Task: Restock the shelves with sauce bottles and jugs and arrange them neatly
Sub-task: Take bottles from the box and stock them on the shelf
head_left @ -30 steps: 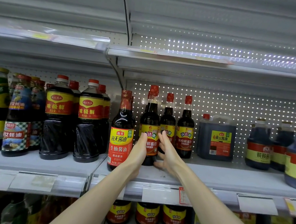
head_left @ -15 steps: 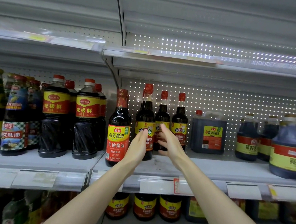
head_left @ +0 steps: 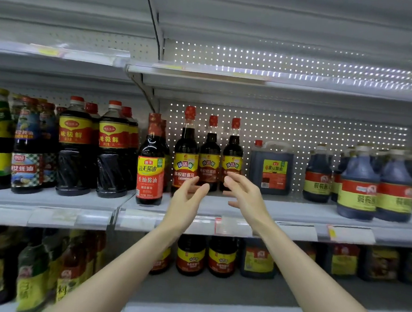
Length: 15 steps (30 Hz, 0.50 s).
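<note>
Fingers point(head_left: 235, 179) spread, gripping nothing; held left hand point(head_left: 184, 203) and right hand point(head_left: 249, 198) mid-frame before dark slim-necked red-capped sauce bottles point(head_left: 209, 153), probably to straighten them.

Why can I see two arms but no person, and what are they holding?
The camera sits on the person's head and looks forward and down, so you see only their own arms reaching out. That is the only view. The left hand and the right hand are both open and hold nothing. They hover in front of three tall sauce bottles on a shop shelf. Farther right stand a square dark jug and round jugs.
</note>
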{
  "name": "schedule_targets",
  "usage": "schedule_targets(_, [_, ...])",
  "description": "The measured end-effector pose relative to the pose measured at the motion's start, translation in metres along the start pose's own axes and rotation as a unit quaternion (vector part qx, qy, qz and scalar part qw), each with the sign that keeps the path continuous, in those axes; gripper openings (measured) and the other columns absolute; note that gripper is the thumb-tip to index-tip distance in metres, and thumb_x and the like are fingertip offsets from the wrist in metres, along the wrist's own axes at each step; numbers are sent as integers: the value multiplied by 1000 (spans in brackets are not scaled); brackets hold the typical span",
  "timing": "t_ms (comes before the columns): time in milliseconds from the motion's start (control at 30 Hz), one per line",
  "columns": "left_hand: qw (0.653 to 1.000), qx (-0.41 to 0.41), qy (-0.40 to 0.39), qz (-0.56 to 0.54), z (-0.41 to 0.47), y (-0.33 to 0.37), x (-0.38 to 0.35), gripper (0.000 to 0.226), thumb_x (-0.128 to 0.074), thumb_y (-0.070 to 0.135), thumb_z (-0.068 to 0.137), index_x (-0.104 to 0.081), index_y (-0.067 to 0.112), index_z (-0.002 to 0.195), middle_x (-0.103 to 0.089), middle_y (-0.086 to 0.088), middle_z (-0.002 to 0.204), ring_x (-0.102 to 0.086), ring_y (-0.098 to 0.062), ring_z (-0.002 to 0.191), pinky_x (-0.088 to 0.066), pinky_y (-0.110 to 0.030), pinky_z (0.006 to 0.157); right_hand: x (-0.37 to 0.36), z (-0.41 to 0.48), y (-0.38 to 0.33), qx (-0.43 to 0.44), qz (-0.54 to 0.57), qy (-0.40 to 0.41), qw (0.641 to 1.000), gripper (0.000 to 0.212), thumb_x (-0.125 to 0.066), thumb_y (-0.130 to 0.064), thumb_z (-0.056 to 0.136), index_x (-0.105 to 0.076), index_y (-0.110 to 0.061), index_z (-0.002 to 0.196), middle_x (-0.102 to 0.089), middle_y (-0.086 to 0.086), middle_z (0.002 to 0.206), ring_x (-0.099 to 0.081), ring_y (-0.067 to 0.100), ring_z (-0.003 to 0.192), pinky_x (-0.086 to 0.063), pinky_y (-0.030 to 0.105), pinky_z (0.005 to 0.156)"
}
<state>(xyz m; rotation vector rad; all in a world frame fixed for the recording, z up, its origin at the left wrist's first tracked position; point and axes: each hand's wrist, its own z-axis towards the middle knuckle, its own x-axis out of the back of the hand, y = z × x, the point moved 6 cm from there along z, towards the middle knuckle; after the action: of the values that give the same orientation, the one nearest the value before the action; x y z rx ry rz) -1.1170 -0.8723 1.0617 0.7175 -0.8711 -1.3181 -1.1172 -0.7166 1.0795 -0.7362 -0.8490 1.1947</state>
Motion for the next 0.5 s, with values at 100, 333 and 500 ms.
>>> schedule_targets(100, [1000, 11, 8, 8, -26, 2, -15, 51, -53, 41, 94, -41, 23, 141, -55, 6, 120, -52, -13, 116, -42, -29, 96, 22, -24, 7, -7, -5, 0, 1000, 42, -56, -40, 94, -52, -24, 133, -62, -5, 117, -63, 10, 102, -52, 30, 87])
schedule_targets(333, [998, 57, 37, 16, -114, -12, -75, 46, -57, 36, 94, -46, 23, 137, -59, 7, 113, -55, -8, 106, -41, -24, 91, 84, -99, 46, -42, -17, -41, 998, 33, -56, -33, 96, -57, -22, 127, -66, 1, 114, -65, 10, 97, -52, 25, 80])
schedule_targets(500, [994, 105, 19, 23, -179, -43, -127, 47, -61, 34, 91, -50, 18, 135, -63, 2, 110, -58, -6, 99, -44, -19, 80, 123, -160, 94, -95, -26, -62, 993, 35, -57, -37, 95, -58, -23, 127, -66, -5, 112, -66, 7, 93, -53, 25, 79])
